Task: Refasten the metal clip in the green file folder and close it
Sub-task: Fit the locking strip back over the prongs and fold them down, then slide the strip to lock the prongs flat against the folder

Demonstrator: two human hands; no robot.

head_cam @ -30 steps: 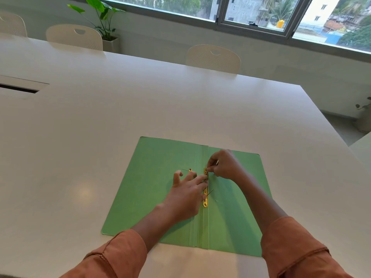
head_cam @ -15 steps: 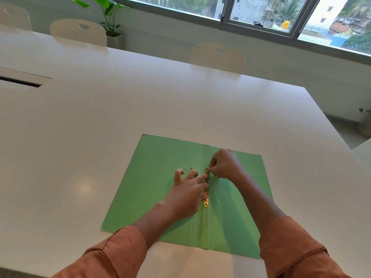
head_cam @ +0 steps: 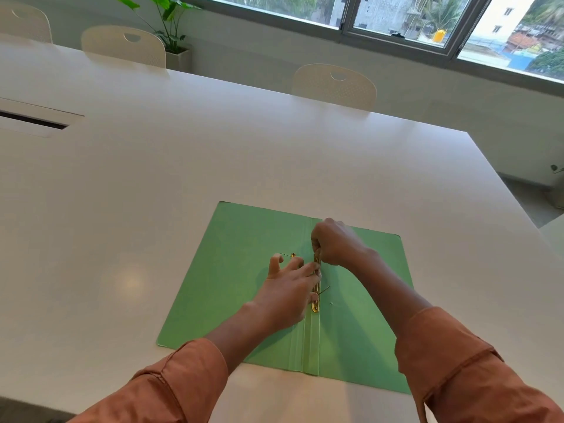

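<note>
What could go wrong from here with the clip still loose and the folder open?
A thin metal prong sticks up beside the gold clip bar; it could prick the left hand pressing there, or bend if the green folder is shut early. The right hand pinches only the bar's far end, so it may slip off.

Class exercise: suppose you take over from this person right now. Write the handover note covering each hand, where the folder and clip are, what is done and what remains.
Left hand: flat on the green file folder, fingertips pressing the gold metal clip bar at the spine.
Right hand: pinch grip at the bar's far end.
Folder: lying open on the white table.
Done: bar seated along the spine.
Left: one thin prong still sticks up; a small loose gold piece lies beyond the left fingers. Flatten the prong, secure the clip, then close the cover.
</note>
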